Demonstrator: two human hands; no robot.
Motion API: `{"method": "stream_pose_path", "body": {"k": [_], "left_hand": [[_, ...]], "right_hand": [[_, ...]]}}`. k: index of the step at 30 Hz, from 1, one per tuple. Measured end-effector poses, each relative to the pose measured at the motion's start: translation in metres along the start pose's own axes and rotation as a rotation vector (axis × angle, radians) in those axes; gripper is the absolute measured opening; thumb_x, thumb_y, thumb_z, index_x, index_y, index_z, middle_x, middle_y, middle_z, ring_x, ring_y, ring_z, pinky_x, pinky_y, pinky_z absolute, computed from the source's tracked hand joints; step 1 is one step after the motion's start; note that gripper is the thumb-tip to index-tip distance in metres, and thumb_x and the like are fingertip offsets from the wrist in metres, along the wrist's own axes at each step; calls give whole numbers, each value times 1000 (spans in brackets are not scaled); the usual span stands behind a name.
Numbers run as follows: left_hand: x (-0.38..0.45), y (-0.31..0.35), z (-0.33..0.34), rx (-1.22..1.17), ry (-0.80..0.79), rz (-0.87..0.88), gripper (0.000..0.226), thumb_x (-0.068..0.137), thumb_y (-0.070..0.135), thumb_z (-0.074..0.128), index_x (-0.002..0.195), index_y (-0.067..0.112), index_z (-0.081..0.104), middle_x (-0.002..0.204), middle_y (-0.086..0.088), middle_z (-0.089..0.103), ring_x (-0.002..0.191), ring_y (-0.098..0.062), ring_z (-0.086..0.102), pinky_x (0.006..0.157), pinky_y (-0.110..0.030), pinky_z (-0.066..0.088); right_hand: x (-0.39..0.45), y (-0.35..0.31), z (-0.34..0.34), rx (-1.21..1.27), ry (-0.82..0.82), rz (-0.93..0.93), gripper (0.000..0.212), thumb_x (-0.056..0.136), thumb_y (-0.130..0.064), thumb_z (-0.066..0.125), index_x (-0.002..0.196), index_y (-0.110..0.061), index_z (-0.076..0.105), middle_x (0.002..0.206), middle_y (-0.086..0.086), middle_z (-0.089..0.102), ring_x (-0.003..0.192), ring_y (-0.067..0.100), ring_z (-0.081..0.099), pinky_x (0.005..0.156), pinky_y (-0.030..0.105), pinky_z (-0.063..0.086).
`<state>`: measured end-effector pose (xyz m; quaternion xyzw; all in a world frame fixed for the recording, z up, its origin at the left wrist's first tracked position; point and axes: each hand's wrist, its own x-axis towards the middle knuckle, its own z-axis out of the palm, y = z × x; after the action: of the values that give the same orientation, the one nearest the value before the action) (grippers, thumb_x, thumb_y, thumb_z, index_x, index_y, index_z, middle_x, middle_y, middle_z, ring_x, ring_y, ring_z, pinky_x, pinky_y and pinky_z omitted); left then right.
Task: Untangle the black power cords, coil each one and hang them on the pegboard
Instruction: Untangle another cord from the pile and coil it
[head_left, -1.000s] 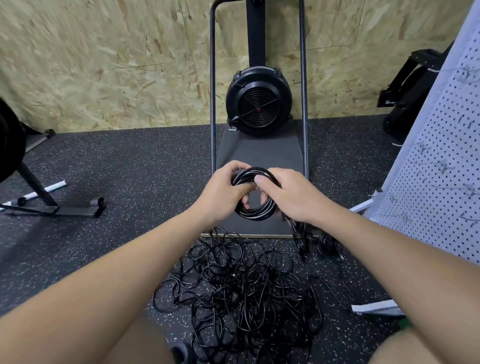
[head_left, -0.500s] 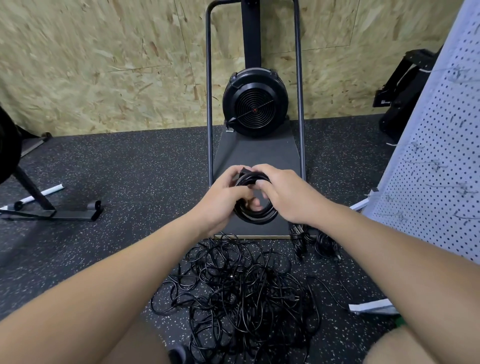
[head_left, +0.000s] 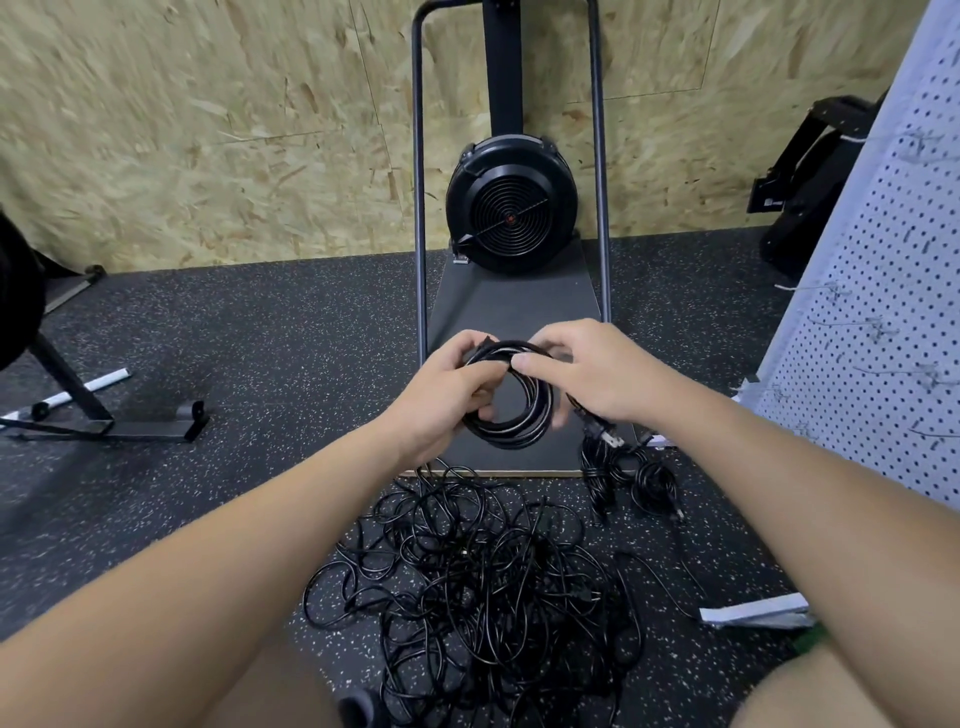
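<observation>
Both your forearms reach forward from the bottom corners of the view and meet in front of you, above the floor (head_left: 260, 364). Your left hand (head_left: 441, 400) curls round the left side of the coiled cord (head_left: 519, 415), thumb on top of the loops and fingers wrapped underneath. Your right hand (head_left: 587, 374) pinches the top of the same coil, forefinger and thumb pressed on the strands and the other fingers bent behind it. The coil stands upright between the two hands, a tight glossy black ring of several turns, and its plug end (head_left: 605, 434) dangles below your right wrist.

The floor is dark speckled rubber matting. Behind it rises a wall of rough chipboard (head_left: 208, 130). Against that wall stands a black fan machine (head_left: 511, 205) with a round ribbed grille, framed by thin metal tubes on a flat grey base. Along the right edge leans the white pegboard (head_left: 883, 338), dotted with holes and carrying thin wire hooks.

On the floor just below your hands sprawls the tangled pile of cords (head_left: 478, 587), thin shiny black loops crossing every way. Near the pegboard's foot lie a few bundled cords (head_left: 634, 478), smaller and darker clumps.
</observation>
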<state>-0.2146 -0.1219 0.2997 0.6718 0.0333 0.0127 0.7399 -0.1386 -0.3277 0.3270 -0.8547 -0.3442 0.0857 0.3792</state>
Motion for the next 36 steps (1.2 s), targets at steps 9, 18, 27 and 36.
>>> {"method": "stream_pose_path", "body": {"k": [9, 18, 27, 36], "left_hand": [[-3, -5, -8, 244, -36, -39, 17, 98, 1, 75, 109, 10, 66, 75, -7, 54, 56, -18, 42, 55, -30, 41], [-4, 7, 2, 108, -123, -48, 28, 104, 32, 75, 115, 10, 62, 77, 1, 53, 59, -15, 39, 62, -30, 38], [-1, 10, -3, 23, 15, -67, 39, 116, 53, 46, 105, 16, 56, 71, 0, 39, 69, -20, 12, 58, -31, 15], [-9, 14, 14, -88, -56, -109, 30, 112, 47, 56, 95, 23, 54, 68, 1, 35, 61, -15, 11, 51, -28, 10]], "right_hand": [[-1, 1, 1, -96, 4, -89, 32, 105, -50, 67, 84, -27, 71, 62, 3, 68, 51, 9, 51, 61, 37, 46], [7, 10, -8, -70, 423, -110, 36, 106, -49, 61, 78, -27, 68, 60, -4, 58, 55, 12, 49, 62, 40, 45], [-2, 22, -28, 69, -71, 65, 27, 107, -31, 70, 88, -13, 77, 75, 2, 78, 61, 21, 69, 69, 40, 58], [11, 22, -10, 201, 136, 98, 10, 104, -10, 73, 97, -3, 76, 80, 10, 82, 77, 21, 83, 81, 37, 69]]}}
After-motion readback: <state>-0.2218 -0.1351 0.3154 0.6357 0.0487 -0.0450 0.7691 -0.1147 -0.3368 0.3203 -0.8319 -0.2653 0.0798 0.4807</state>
